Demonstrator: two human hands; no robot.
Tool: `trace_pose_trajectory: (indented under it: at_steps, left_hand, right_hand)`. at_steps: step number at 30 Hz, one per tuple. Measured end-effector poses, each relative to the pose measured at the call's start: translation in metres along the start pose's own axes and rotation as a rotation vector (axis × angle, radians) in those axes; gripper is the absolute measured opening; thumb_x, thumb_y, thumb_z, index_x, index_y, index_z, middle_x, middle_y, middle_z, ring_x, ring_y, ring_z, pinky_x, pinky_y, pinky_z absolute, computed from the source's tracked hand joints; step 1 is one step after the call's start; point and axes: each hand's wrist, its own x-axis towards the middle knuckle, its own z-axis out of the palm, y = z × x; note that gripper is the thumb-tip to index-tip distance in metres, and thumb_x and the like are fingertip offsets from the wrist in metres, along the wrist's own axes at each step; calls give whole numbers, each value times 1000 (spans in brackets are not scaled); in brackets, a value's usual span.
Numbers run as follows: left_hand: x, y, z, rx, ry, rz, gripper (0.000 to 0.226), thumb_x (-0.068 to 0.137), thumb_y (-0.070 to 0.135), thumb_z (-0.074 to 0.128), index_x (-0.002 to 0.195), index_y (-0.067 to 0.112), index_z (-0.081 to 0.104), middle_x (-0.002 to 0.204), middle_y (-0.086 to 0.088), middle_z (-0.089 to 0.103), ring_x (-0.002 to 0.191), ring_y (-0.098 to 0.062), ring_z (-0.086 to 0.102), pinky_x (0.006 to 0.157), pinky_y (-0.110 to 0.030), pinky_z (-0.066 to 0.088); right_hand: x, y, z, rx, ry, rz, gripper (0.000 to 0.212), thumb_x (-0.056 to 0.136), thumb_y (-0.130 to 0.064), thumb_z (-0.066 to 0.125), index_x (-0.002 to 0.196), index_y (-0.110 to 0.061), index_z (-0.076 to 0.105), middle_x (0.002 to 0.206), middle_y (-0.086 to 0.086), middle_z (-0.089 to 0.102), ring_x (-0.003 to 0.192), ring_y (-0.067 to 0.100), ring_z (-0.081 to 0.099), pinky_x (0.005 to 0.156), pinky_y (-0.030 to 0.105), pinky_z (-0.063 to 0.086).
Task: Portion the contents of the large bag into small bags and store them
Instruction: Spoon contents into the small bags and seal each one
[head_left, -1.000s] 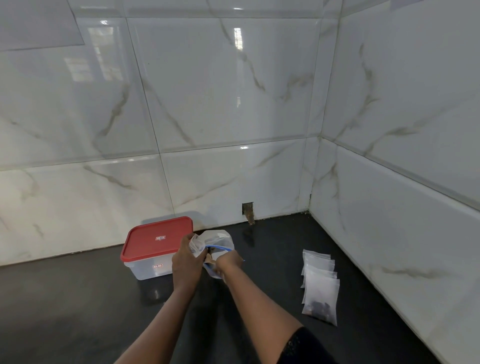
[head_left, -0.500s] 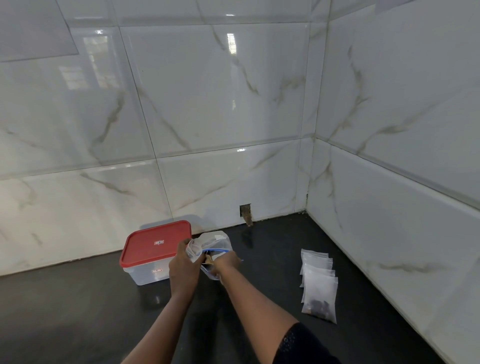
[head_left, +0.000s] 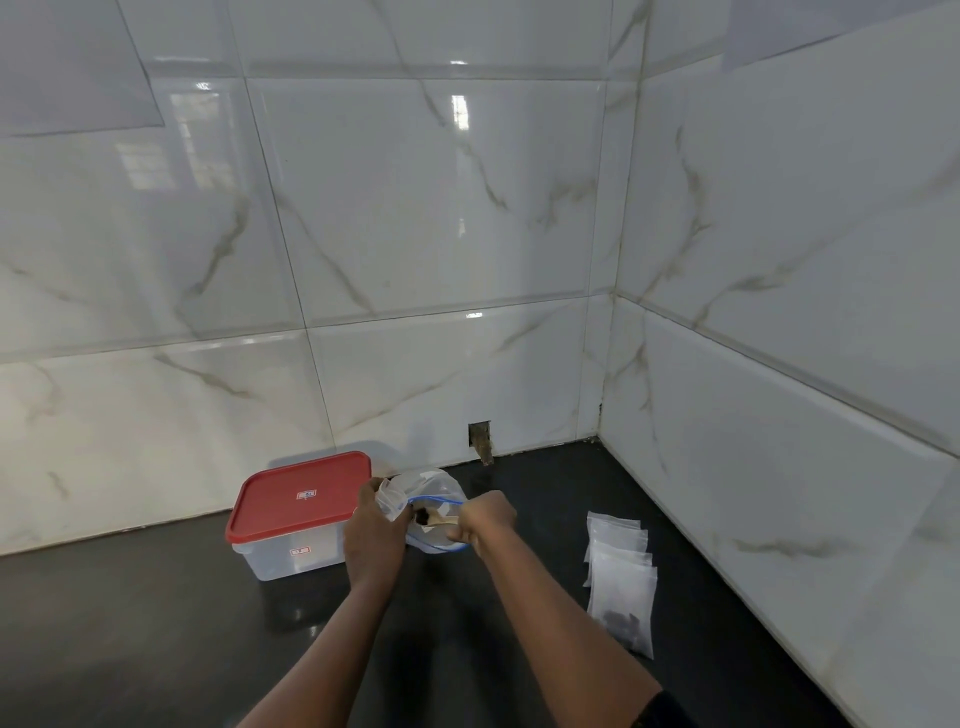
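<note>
**Clear plastic, dark crumbs: scoop w/o spilling**

Red-lidded container (head_left: 298, 499) sits lower left of centre on the black counter (head_left: 156, 623), lid on, just beside the work. Left hand (head_left: 375, 530) is clamped on the crumpled mouth of the large bag (head_left: 431, 486), at lower centre of frame, w/ its blue zip rim showing. Right hand (head_left: 485, 522) is closed round what looks like a pale wooden spoon (head_left: 441, 519) carrying a dark lump, bowl end inside the bag's opening. Whether a small bag is also pinched in the left hand, can't tell.

Small bags (head_left: 621, 582) lie overlapped lower right, well apart from the hands; nearest one has dark bits at its bottom.

To do it well, imo: keep the mouth held wide, lift the spoon level, clear the zip rim before tipping, and fill each portion to match the one done.
</note>
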Motion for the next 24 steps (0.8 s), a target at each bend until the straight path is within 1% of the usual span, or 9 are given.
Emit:
trace_pose_trajectory:
  at_steps: [3,5,7,10,12,15,20,22,24]
  left_hand:
    - [-2,5,0,-31,-4,-14,54,83,21,67,130,8,43,120,-15,60,107,-34,57,86,-40,47]
    - [-3,7,1,-46,-8,-29,54,83,21,68,129,8,43,120,-16,60,107,-34,58,87,-41,48]
    - [-4,7,2,-48,-15,-37,54,83,22,68,128,8,43,120,-15,60,106,-33,58,86,-40,48]
    - [-4,6,3,-38,-23,-46,53,83,23,68,127,6,45,119,-16,60,106,-32,58,85,-38,49]
    - [-4,6,3,-27,-24,-49,52,83,24,68,126,4,46,119,-16,60,106,-32,57,84,-38,48]
    - [-5,6,2,-39,-18,-55,50,84,22,67,125,3,47,117,-17,60,105,-32,57,80,-34,44]
    - [-9,3,1,-34,-32,-40,49,83,24,68,122,4,47,115,-17,61,101,-30,58,77,-30,44]
    - [-10,2,1,-29,-30,-40,49,83,24,68,123,5,48,115,-16,61,102,-30,58,80,-33,46]
    - [-12,0,0,-33,-31,-37,47,83,24,68,122,6,48,114,-16,61,102,-30,58,80,-34,47]
  right_hand:
    - [-3,-5,-16,63,-3,-44,27,89,9,47,114,11,57,113,21,54,56,22,62,43,23,55]
    - [-3,-5,-25,57,10,-61,26,89,10,45,111,11,58,117,24,54,51,20,58,35,20,49]
    - [-2,-5,-30,51,14,-67,24,89,9,46,110,11,59,112,24,57,52,20,60,42,22,54]
    - [0,-4,-39,41,19,-57,22,90,5,47,105,10,61,91,20,62,51,18,62,53,23,57]
    - [0,-4,-44,17,50,-82,22,90,2,47,102,10,63,81,18,63,48,16,60,51,21,56]
    - [-2,-3,-44,-50,68,-123,21,91,-1,48,99,9,64,81,15,64,46,13,59,44,16,50]
    - [-5,5,-33,-136,59,-143,16,94,-3,48,102,3,60,101,16,63,47,11,59,35,12,43]
    - [-5,9,-30,-156,60,-133,18,94,-5,51,108,2,60,96,13,64,51,10,60,42,13,46]
    - [-3,12,-27,-131,56,-113,19,93,-4,54,109,3,60,84,9,60,59,13,64,55,19,55]
